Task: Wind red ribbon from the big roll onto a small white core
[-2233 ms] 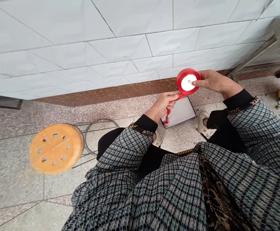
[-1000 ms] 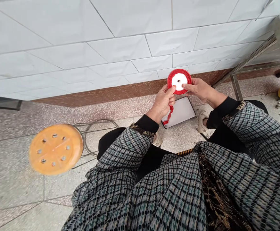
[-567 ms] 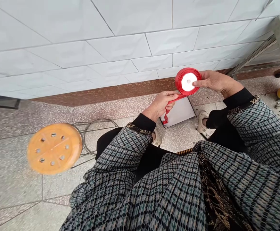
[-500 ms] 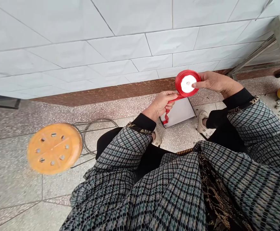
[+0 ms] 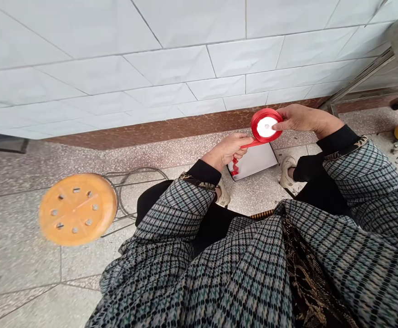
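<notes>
Ribbon roll between right-hand fingers, some probably behind it.

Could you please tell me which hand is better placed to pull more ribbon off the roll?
Probably the left hand: it pinches the ribbon beside the roll, while the right hand holds the roll itself.

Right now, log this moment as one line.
left hand: pinching ribbon strip | right hand: holding red ribbon roll | orange stool: at person's left

The left grip pinches red ribbon from the roll in the right grip.
</notes>
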{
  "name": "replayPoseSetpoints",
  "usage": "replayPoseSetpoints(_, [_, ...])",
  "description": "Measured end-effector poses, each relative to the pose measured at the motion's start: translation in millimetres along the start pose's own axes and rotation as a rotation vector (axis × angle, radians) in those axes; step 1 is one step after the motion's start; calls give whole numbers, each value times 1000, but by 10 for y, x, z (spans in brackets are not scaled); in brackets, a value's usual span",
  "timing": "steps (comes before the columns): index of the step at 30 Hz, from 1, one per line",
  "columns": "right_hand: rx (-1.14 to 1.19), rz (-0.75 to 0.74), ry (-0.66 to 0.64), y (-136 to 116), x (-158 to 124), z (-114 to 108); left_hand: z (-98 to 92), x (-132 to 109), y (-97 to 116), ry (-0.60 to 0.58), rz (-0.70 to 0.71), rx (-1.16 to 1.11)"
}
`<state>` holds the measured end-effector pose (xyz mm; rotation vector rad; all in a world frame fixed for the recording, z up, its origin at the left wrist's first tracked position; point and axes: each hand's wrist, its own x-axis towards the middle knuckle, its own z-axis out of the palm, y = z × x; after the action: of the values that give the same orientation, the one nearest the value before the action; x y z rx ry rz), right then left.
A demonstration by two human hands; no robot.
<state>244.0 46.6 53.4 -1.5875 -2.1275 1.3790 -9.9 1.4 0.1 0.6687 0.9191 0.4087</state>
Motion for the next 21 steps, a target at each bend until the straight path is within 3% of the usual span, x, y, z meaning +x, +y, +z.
replayPoseSetpoints(4, [-6,33,-1,18,26,20,18,-42,58,-38,19,-13])
replayPoseSetpoints(11, [-29,-34,-72,13,20,41,-20,-64,68,-117,78,2])
replayPoseSetpoints(16, [-31,-23,-124,-34,16,54,60,-28,-2,22,211,53])
replayPoseSetpoints(21, [153,5,-13,-120,13,139,154,-19,6,137,278,-44])
